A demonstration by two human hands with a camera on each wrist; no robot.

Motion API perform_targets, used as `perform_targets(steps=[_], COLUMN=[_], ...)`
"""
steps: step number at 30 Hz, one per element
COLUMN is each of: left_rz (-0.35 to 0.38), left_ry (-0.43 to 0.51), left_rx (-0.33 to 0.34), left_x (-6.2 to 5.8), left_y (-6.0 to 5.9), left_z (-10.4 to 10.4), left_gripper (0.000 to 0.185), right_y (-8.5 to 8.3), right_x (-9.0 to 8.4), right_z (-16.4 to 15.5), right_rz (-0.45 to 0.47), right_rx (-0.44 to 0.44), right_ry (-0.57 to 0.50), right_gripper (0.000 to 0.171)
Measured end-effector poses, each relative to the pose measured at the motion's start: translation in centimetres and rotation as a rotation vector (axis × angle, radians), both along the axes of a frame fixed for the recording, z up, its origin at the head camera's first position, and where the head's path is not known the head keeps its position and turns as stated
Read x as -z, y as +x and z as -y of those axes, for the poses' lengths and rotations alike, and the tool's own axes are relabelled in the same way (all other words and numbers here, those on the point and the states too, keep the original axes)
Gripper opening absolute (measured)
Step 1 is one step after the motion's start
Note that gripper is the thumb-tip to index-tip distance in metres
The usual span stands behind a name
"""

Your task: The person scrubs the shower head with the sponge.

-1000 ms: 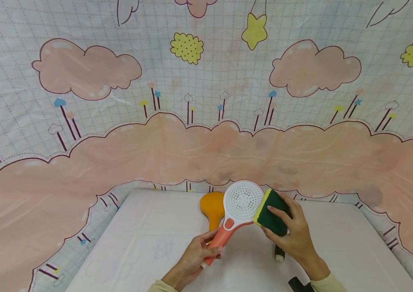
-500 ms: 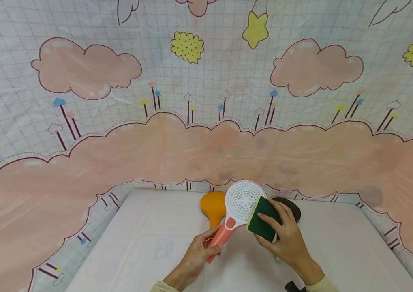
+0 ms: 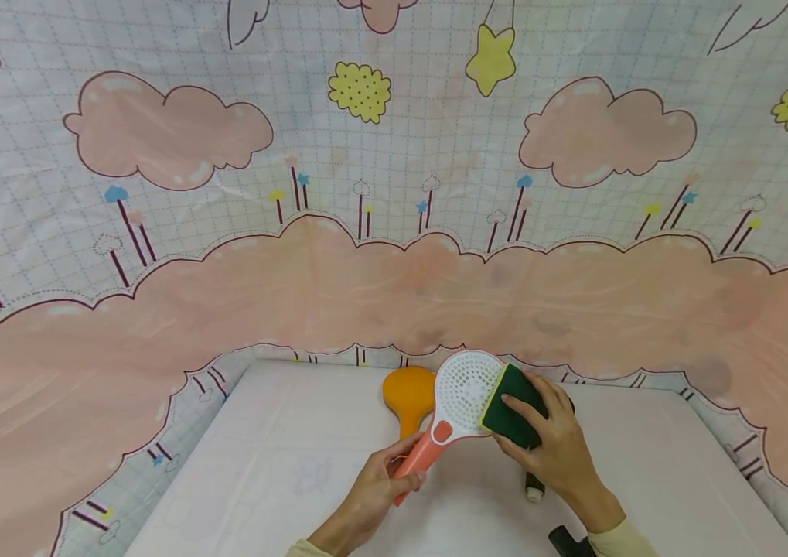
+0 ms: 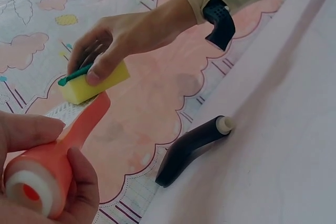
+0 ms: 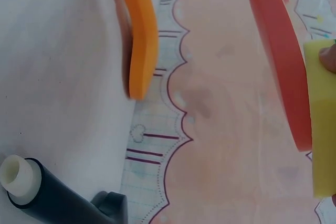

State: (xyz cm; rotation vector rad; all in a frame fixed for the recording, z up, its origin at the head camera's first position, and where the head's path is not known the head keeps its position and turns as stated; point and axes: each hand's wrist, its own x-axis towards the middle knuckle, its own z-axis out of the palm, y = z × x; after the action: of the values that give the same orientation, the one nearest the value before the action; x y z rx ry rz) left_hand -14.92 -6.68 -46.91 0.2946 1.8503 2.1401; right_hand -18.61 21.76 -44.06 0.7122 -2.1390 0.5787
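Observation:
My left hand [image 3: 374,495] grips the coral handle [image 4: 50,163] of a white perforated strainer spoon [image 3: 465,391], which is held up off the white table [image 3: 282,472]. My right hand [image 3: 554,449] holds a yellow sponge with a green scouring face [image 3: 510,408] and presses it against the right side of the strainer's round head. In the left wrist view the fingers curl round the sponge [image 4: 94,85]. The right wrist view shows only the sponge's yellow edge [image 5: 321,114] beside the coral rim [image 5: 281,51].
An orange spoon [image 3: 409,394] lies on the table behind the strainer. A black utensil with a white-tipped handle [image 4: 191,148] lies under my right hand. A cartoon cloud-print cloth [image 3: 394,193] hangs as a backdrop behind the table.
The right hand slid the sponge down across the strainer's head, then back up toward its right rim. The left hand kept its grip with the strainer shifting slightly right.

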Motion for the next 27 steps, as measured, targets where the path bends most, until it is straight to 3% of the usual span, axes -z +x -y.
perform_targets(steps=[11, 23, 27], left_rz=[-0.008, 0.002, 0.002], left_ry=[0.001, 0.01, 0.008], left_rx=[-0.015, -0.032, -0.029], left_x=[-0.1, 0.2, 0.4], left_y=[0.1, -0.2, -0.2], left_z=[-0.2, -0.8, -0.8], left_gripper=[0.058, 0.06, 0.059], right_y=[0.2, 0.6, 0.6], right_x=[0.2, 1.5, 1.4], right_z=[0.3, 2.0, 1.9], right_rz=[0.023, -0.017, -0.018], right_rx=[0.007, -0.077, -0.069], right_ry=[-0.017, -0.016, -0.004], right_gripper=[0.059, 0.052, 0.052])
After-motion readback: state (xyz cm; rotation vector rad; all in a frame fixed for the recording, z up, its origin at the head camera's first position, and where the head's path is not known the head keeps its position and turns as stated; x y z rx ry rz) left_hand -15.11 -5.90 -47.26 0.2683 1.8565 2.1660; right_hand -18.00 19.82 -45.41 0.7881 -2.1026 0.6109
